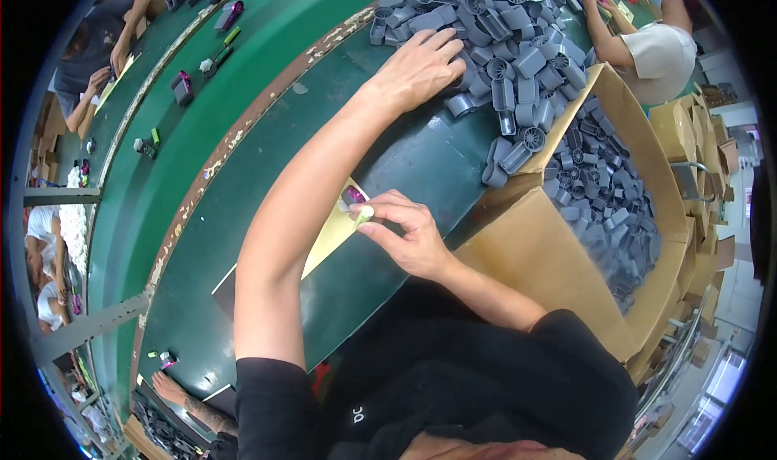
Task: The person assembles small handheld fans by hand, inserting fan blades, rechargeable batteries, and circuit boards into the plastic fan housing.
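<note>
My left arm stretches across the green table to the heap of grey plastic housings (pixel 502 31). There my left hand (pixel 417 70) rests at the near edge of the heap, fingers apart, touching the parts with nothing visibly gripped. Closer to my body, my right hand (pixel 411 235) pinches a small light-green cylinder (pixel 363 216) with a whitish end between thumb and fingers. Just beyond it lies a small magenta and clear piece (pixel 354 195). Beneath is a pale yellow sheet (pixel 328 241), partly covered by my left forearm.
A large open cardboard box (pixel 534 258) of grey housings stands against the table at right. Along the far side, past a worn raised edge (pixel 243 120), a green conveyor belt (pixel 218 76) carries scattered grey and magenta assemblies (pixel 183 88). Other people sit around, one hand (pixel 168 387) at lower left.
</note>
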The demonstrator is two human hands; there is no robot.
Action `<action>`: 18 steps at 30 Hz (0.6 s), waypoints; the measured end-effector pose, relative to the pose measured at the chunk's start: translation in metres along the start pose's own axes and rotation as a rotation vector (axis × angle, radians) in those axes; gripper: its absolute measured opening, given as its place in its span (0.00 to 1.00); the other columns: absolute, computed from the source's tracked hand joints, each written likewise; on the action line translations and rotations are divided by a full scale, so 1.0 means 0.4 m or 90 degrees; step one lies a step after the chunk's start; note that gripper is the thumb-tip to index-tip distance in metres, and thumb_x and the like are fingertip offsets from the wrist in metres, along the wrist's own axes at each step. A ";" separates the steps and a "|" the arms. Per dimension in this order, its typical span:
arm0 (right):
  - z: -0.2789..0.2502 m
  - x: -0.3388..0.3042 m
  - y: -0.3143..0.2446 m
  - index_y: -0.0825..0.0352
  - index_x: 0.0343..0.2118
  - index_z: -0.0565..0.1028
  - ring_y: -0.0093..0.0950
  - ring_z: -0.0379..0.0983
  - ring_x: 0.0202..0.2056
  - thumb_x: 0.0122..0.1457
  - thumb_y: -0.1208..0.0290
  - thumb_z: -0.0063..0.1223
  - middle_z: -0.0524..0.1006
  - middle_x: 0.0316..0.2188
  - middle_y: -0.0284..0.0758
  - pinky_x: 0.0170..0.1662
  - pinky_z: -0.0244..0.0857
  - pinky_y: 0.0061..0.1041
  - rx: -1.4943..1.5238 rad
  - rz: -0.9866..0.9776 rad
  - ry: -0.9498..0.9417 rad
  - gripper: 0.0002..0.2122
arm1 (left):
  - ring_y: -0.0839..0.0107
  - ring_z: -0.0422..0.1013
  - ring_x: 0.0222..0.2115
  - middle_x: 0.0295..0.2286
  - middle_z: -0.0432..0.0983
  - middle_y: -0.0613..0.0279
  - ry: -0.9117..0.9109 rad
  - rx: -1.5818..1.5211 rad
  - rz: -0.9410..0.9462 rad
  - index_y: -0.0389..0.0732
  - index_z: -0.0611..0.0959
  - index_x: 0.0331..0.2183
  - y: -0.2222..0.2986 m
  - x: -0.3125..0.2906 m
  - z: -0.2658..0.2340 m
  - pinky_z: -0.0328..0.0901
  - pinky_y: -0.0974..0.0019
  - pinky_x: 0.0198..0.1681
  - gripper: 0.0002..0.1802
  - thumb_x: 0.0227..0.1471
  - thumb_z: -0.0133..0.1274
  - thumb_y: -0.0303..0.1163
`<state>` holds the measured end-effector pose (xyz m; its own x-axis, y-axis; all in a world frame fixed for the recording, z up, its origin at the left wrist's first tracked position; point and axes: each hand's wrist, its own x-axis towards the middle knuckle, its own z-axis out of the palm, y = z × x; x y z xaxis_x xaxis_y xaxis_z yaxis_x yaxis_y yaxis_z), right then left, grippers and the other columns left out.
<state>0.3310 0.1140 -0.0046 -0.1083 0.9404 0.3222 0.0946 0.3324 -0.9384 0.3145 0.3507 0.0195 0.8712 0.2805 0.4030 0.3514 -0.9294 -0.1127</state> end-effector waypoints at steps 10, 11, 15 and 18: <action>0.008 0.064 -0.074 0.71 0.41 0.78 0.19 0.78 0.35 0.59 0.80 0.63 0.82 0.33 0.32 0.40 0.72 0.22 0.200 0.127 -0.074 0.08 | 0.69 0.79 0.37 0.39 0.79 0.54 0.607 -0.820 -0.604 0.34 0.69 0.44 0.146 -0.369 -0.253 0.75 0.66 0.41 0.19 0.58 0.62 0.26; 0.018 0.074 -0.078 0.72 0.40 0.78 0.20 0.77 0.36 0.58 0.81 0.64 0.81 0.37 0.33 0.42 0.72 0.22 0.203 0.082 -0.109 0.08 | 0.71 0.78 0.34 0.38 0.78 0.56 0.646 -0.807 -0.659 0.33 0.69 0.46 0.173 -0.422 -0.272 0.74 0.68 0.37 0.20 0.59 0.62 0.26; 0.098 0.093 -0.126 0.73 0.42 0.78 0.22 0.77 0.39 0.57 0.83 0.64 0.79 0.39 0.34 0.43 0.72 0.22 0.251 0.102 -0.209 0.10 | 0.80 0.71 0.26 0.33 0.75 0.64 0.672 -0.770 -0.828 0.35 0.71 0.48 0.311 -0.608 -0.317 0.66 0.75 0.29 0.20 0.59 0.62 0.29; 0.177 0.096 -0.129 0.72 0.41 0.79 0.19 0.77 0.37 0.57 0.82 0.66 0.81 0.35 0.32 0.43 0.72 0.20 0.269 0.222 -0.238 0.10 | 0.81 0.70 0.28 0.33 0.74 0.67 0.795 -0.831 -0.892 0.40 0.74 0.46 0.401 -0.625 -0.347 0.65 0.76 0.30 0.15 0.61 0.60 0.29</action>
<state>0.2521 0.1279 0.0474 -0.4856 0.8742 -0.0026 -0.2019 -0.1151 -0.9726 0.1054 0.0981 0.0267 -0.3880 0.9174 -0.0883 -0.4420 -0.1012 0.8913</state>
